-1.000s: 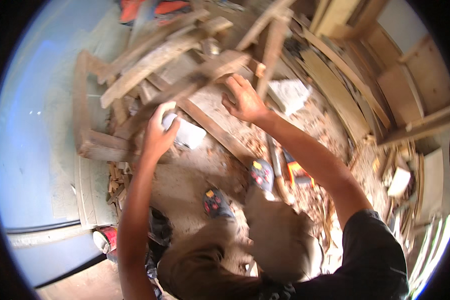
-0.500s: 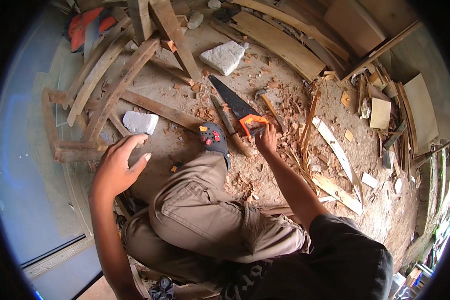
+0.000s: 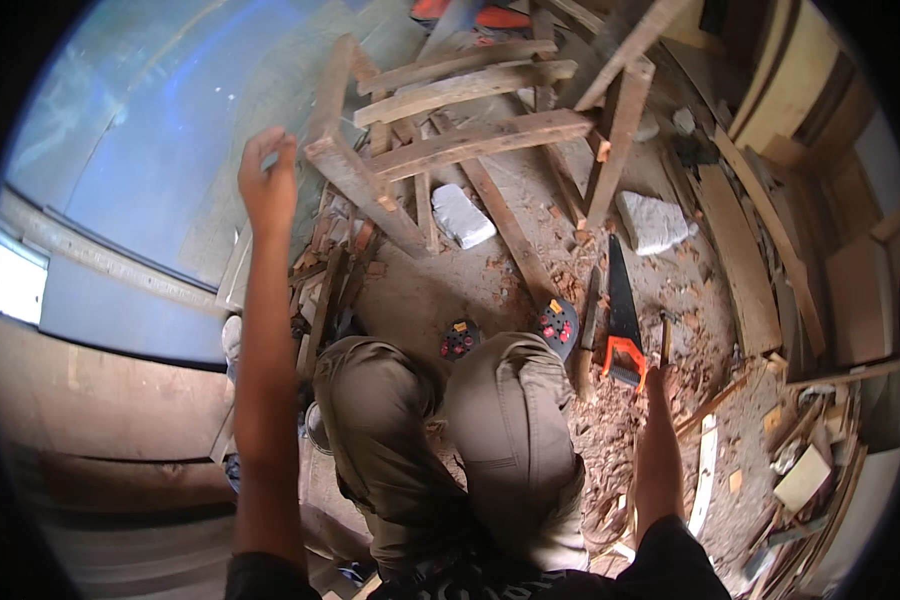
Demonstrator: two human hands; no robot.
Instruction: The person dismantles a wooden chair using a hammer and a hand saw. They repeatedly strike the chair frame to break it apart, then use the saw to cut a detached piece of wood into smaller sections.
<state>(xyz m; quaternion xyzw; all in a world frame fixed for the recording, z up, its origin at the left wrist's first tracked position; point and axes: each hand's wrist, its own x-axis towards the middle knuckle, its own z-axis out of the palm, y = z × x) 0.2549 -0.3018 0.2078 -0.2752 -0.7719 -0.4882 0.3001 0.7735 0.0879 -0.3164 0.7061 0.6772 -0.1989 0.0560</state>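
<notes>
My left hand (image 3: 268,188) is raised in front of a blue-grey panel (image 3: 170,150), left of a wooden frame (image 3: 345,185) with curved slats. Its fingers are loosely bent, thumb apart, with nothing in them. My right hand (image 3: 657,382) is low on the right, beside the orange handle of a handsaw (image 3: 623,300). The saw lies on the floor, its dark blade pointing away from me. How my right fingers sit against the handle is hidden. A hammer (image 3: 666,338) lies right of the saw, and a long wooden-looking tool or stick (image 3: 589,330) left of it.
Wood chips (image 3: 610,460) litter the dirt floor. Two pale blocks (image 3: 462,216) lie beyond my clog-like shoes (image 3: 558,325). Planks (image 3: 738,265) and boards line the right side. A pale curved strip (image 3: 705,470) lies near my right forearm.
The view has swung left. My left hand has gone up and left, away from the pale block to before the panel. My right hand stays by the saw handle, and the saw lies as before.
</notes>
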